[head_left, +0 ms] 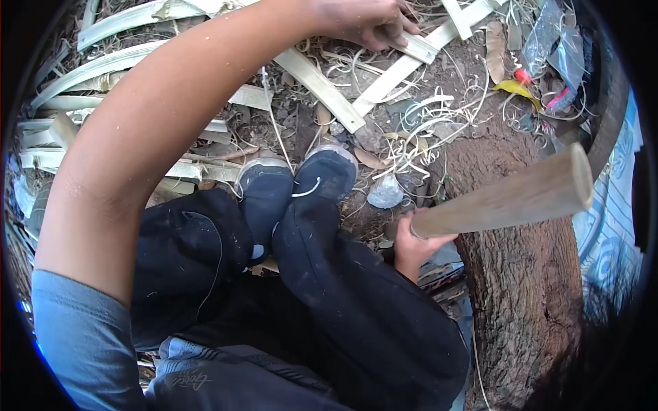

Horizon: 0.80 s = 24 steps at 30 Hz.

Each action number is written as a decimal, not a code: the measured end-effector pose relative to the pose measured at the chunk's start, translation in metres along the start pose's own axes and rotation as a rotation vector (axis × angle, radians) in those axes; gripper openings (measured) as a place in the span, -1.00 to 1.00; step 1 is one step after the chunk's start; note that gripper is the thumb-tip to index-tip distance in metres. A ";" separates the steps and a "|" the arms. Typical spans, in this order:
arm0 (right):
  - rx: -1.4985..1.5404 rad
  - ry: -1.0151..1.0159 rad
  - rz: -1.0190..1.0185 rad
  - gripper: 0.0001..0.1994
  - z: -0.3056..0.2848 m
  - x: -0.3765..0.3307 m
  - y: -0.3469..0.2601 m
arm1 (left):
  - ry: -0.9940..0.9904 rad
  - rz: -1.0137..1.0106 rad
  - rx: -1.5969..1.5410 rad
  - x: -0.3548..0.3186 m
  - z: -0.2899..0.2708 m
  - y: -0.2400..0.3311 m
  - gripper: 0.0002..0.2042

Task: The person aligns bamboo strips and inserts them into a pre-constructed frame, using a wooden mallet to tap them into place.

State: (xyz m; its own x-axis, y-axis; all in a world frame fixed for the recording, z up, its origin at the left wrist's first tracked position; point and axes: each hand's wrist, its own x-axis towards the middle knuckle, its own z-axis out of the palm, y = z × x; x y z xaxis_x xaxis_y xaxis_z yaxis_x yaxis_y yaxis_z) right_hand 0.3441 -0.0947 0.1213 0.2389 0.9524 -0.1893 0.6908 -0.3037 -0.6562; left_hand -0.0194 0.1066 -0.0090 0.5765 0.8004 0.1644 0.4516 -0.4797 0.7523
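Observation:
At the top of the view my left hand [370, 24] is closed, its fingers pinching the end of a short pale split-wood strip [420, 49]. That strip lies across a longer pale strip [391, 82] slanting over the ground. Lower right, my right hand [415, 248] wraps round the narrow lower end of a thick, round wooden stick [507, 195]. The stick tilts up to the right, over a bark-covered log [517, 294]; whether anything is fixed to its lower end is hidden. Close to my right hand a grey, stone-like piece [385, 192] rests on the soil.
Several pale split strips [103, 68] lie at the left. Curly shavings [418, 137] and dry leaves [495, 51] litter the soil. Clear plastic scraps [555, 55] and a blue patterned sheet [613, 226] are at the right. My dark shoes [325, 175] stand in the middle.

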 end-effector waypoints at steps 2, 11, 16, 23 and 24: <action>-0.348 -0.089 -0.129 -0.35 -0.002 0.000 -0.006 | -0.051 -0.026 -0.025 -0.006 -0.004 0.001 -0.85; -0.591 -0.138 -0.109 -0.36 0.007 0.008 0.003 | -0.190 -0.072 0.002 -0.002 -0.010 0.001 -0.81; -0.214 -0.073 -0.205 -0.36 -0.010 0.001 -0.001 | -0.039 -0.022 0.004 -0.001 -0.008 0.004 -0.82; -0.648 -0.207 0.011 -0.40 0.006 0.007 0.002 | -0.079 -0.037 0.036 0.001 -0.003 0.000 -0.86; -0.577 -0.144 0.018 -0.40 0.006 0.005 -0.010 | -0.153 -0.071 0.033 0.005 -0.009 0.004 -0.86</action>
State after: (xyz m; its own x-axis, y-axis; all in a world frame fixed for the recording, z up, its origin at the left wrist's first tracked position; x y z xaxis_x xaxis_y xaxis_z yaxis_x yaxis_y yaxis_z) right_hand 0.3343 -0.0871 0.1220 0.1870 0.9287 -0.3202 0.9564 -0.2465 -0.1565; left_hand -0.0216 0.1119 0.0005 0.6383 0.7697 0.0107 0.5155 -0.4377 0.7367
